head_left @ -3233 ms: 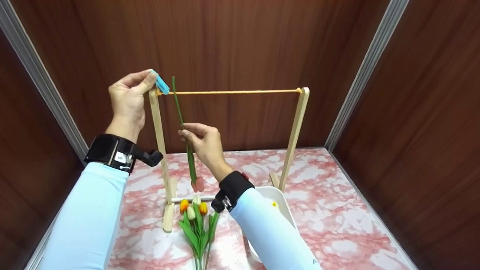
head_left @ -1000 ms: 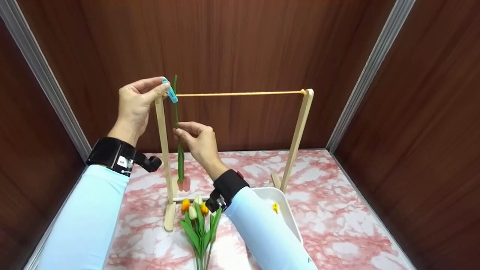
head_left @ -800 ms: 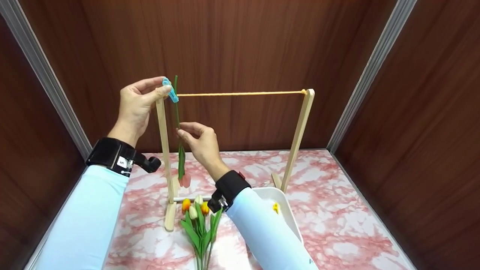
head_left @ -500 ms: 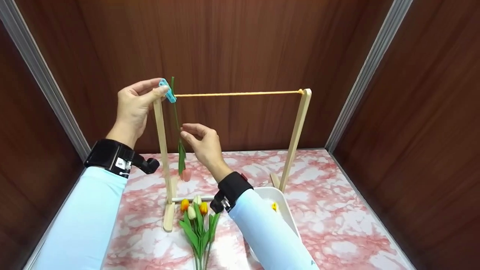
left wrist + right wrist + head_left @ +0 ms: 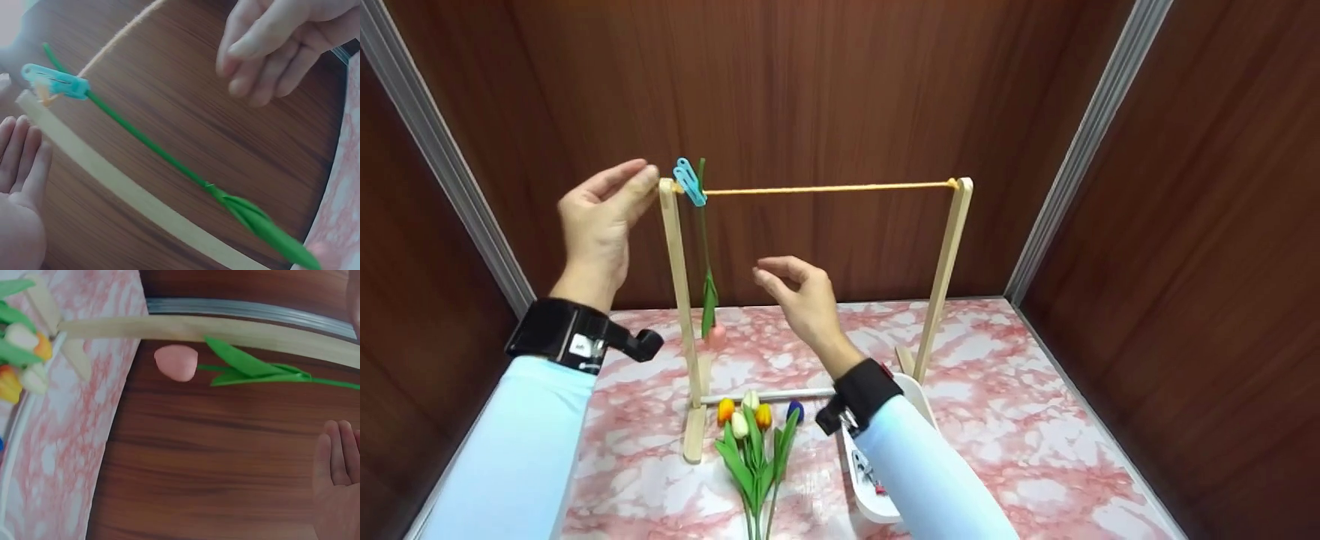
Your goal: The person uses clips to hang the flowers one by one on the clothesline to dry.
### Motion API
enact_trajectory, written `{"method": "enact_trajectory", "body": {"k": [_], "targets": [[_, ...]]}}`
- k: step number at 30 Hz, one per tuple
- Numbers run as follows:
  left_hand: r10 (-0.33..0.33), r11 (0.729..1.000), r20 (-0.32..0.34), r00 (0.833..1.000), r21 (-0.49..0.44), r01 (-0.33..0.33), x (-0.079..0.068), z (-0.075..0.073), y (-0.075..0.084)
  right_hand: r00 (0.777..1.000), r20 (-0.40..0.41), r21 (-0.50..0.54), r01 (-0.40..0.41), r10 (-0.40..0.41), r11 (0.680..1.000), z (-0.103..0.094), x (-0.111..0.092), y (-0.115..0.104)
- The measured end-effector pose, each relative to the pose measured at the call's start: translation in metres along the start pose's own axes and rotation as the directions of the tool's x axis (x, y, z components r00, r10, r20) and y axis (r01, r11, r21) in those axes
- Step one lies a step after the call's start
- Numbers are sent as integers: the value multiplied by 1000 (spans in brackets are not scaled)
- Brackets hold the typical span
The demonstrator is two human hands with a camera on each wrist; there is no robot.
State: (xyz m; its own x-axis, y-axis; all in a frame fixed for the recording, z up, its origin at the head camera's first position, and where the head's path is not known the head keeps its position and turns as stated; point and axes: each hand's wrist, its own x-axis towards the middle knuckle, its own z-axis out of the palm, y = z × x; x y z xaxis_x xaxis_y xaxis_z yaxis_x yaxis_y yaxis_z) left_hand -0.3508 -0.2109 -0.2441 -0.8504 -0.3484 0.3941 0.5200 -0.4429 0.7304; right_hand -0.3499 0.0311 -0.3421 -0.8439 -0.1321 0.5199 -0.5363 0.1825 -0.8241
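Observation:
A pink tulip (image 5: 176, 363) hangs head down from the orange cord (image 5: 825, 188), near the left post of a wooden frame (image 5: 678, 277). A light blue clothespin (image 5: 690, 182) clamps its green stem to the cord. My left hand (image 5: 604, 221) is just left of the post, apart from the clothespin, with nothing in its fingers. To the right of the stem, my right hand (image 5: 806, 300) is held in the air, thumb and fingertips near each other and holding nothing. In the left wrist view the clothespin (image 5: 56, 81) sits across cord and stem.
Below the frame, a bunch of tulips (image 5: 754, 457) in orange, white and blue lies on the pink marbled table (image 5: 1035, 450). A white tray (image 5: 877, 510) with small clips inside is partly hidden under my right arm. Brown panels enclose the space.
My left hand brought the clothespin onto the stem and cord, then let go and moved left. My right hand released the stem and drew right. The tulip now hangs by itself.

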Motion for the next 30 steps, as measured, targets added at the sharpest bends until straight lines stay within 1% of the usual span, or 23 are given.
{"method": "enact_trajectory", "body": {"k": [2,4,6,8,10,13,15,17,18,20,23,27,29,30], "targets": [[32,998,-34,999,-46,-33,-5,-2,3,1000,5,1,9,-9,1000,-9,-7,2],[68,996,-68,995,-49,-71,-13,-5,4,1000,12,8,19,-19,1000,-17,-15,4],[113,993,-99,989,-20,-116,-25,-7,4,1000,19,19,23,-23,1000,-26,-23,6],[158,987,-126,979,31,-155,-38,-9,3,999,25,24,29,-30,999,-35,-30,6],[176,983,-142,974,84,-165,-53,-11,2,999,30,30,36,-37,999,-44,-37,6],[185,968,-126,975,197,-159,-76,-11,-1,998,36,31,47,-48,998,-57,-46,6],[181,942,-88,980,302,-147,-92,-11,-6,998,38,22,53,-54,998,-65,-52,7],[172,900,-34,985,411,-143,-110,-11,-17,998,38,-7,50,-50,999,-72,-60,11],[165,878,-3,986,456,-146,-119,-12,-24,998,38,-22,49,-48,999,-75,-64,14],[124,836,49,991,534,-131,-137,-13,-38,998,44,-52,38,-35,998,-82,-73,21],[49,793,101,994,601,-100,-160,-18,-62,997,72,-78,3,2,997,-92,-85,37],[-66,745,114,991,667,-27,-183,-27,-100,986,146,-117,-59,76,991,-105,-97,66],[-134,717,118,984,697,14,-194,-32,-122,975,189,-165,-87,118,982,-112,-103,82],[-173,706,125,977,707,35,-200,-35,-132,967,216,-202,-92,136,975,-116,-107,90]]}}
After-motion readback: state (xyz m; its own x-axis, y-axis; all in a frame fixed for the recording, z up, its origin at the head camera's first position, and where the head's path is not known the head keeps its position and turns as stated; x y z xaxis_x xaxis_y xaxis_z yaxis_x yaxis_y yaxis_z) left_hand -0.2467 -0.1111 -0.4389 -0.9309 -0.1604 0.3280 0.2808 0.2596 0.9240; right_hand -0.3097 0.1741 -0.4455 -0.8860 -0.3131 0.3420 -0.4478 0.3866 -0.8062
